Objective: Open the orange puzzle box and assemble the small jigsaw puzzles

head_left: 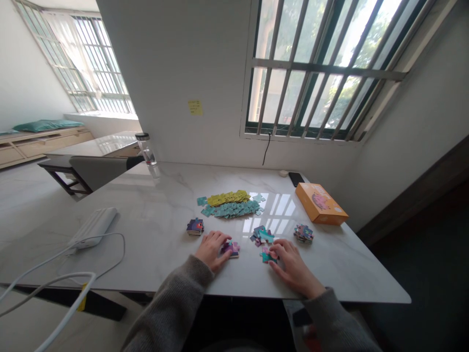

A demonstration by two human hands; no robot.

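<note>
Near the front edge of the white table, my left hand (212, 248) has its thumb and fingers around the left side of a small pile of purple puzzle pieces (235, 248). My right hand (291, 264) holds a teal and pink puzzle piece (266, 256) against the tabletop between thumb and fingertips. Just beyond it lies a loose heap of teal and dark puzzle pieces (262, 235). One stack of dark puzzle pieces (195, 227) stands left of my left hand, and another stack of puzzle pieces (304, 233) stands to the right of the heap.
Farther back, yellow-green puzzle pieces (229, 197) lie in a row behind teal ones (234, 209). An orange box (321, 204) and a phone (296, 179) are at the right. On the left are a white power strip (97, 226) with cables and a bottle (146, 149).
</note>
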